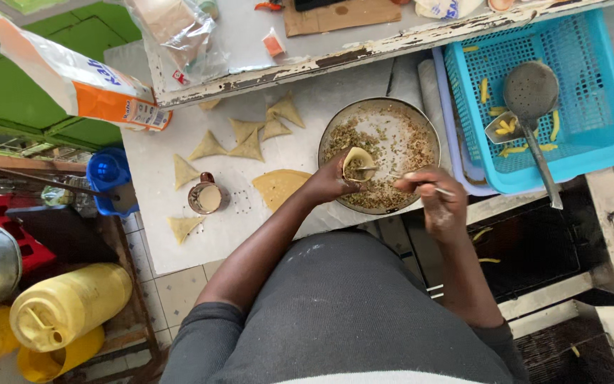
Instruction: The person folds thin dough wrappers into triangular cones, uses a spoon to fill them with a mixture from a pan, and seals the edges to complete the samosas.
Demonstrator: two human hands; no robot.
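Note:
My left hand (pixel 327 182) holds a pale dough cone (pixel 357 161) open side up, just over the near rim of a round metal bowl (pixel 335 124) of brown and green filling. My right hand (pixel 431 193) grips a spoon (pixel 443 190) whose tip reaches into the cone. A flat half-round dough sheet (pixel 278 186) lies on the white worktop (pixel 158 235) beside my left wrist. Several folded triangular pastries (pixel 249 146) lie further back on the worktop.
A small cup of pale paste (pixel 207 197) stands left of the dough sheet. A blue plastic basket (pixel 591 121) at right holds a skimmer ladle (pixel 531 92) and yellow strips. A flour bag (pixel 72 78), yellow jerrycans (pixel 69 306) and a blue container (pixel 106 174) sit at left.

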